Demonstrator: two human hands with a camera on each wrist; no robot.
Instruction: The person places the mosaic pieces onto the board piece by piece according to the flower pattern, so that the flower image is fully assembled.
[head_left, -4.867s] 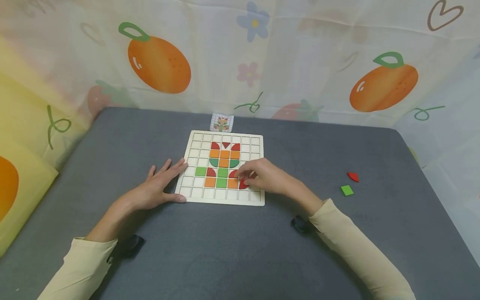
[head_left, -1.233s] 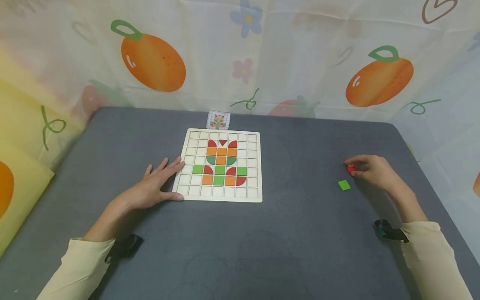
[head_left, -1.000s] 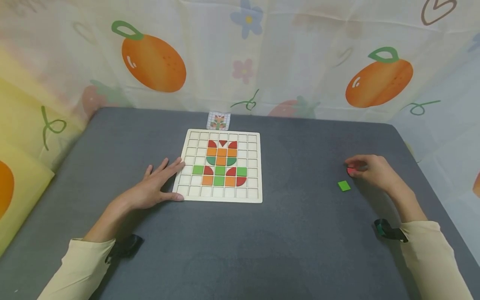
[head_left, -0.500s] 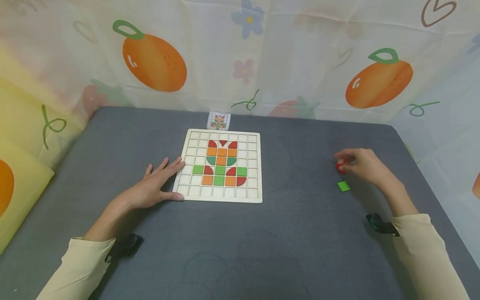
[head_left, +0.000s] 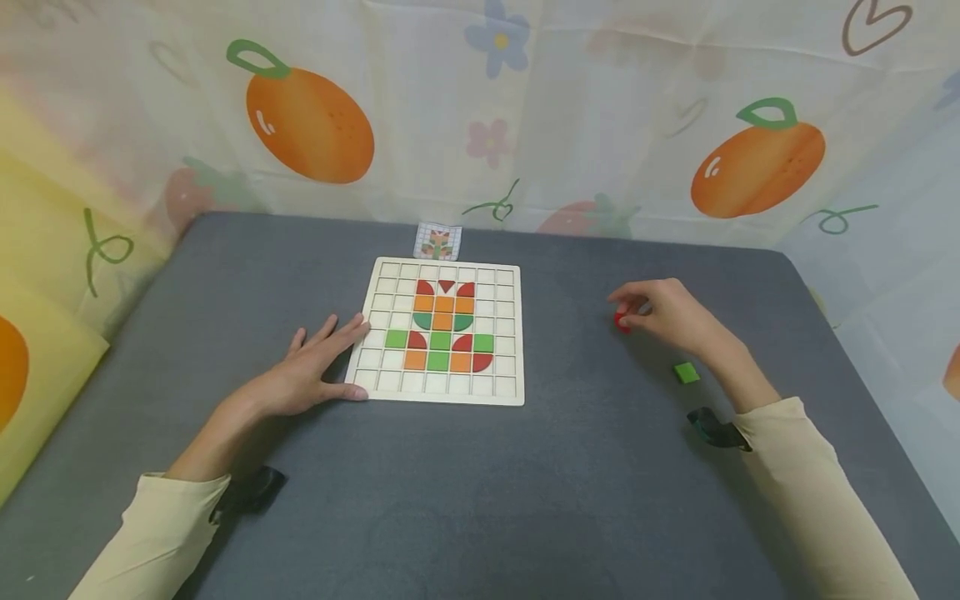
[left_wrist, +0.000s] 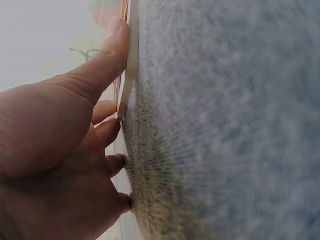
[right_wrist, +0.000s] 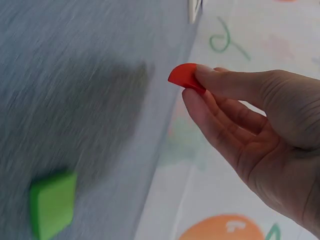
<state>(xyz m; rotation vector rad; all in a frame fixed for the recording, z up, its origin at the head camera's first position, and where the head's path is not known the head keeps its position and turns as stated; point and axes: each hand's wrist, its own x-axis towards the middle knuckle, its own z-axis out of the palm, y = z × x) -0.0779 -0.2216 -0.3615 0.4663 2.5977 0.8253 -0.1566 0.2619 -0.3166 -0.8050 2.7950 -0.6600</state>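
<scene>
In the head view a pale wooden grid board (head_left: pixel 504 365) lies on the table, bearing a tulip-like pattern of red, orange and green tiles. My left hand (head_left: pixel 300 379) rests at the board's left side, fingers spread, thumb along the lower left corner. The left wrist view shows that thumb (left_wrist: pixel 107 55) against the board's edge. To the right of the board, my right hand (head_left: pixel 675 317) pinches a red quarter-circle tile (right_wrist: pixel 184 75) between thumb and fingertips, held above the table. Behind it on the table lies a loose bright green square tile (head_left: pixel 686 372).
A small printed card (head_left: pixel 438 242) with a gridded picture stands or lies just beyond the board's far edge. The dark grey table (head_left: pixel 480 500) ends at a fruit-print curtain (head_left: pixel 585 108) behind. Dark straps (head_left: pixel 716 429) sit by both sleeves.
My right hand left the board, went to the loose tiles and took up the red quarter-circle. It now carries it leftward, away from the green tile. The left hand stays put.
</scene>
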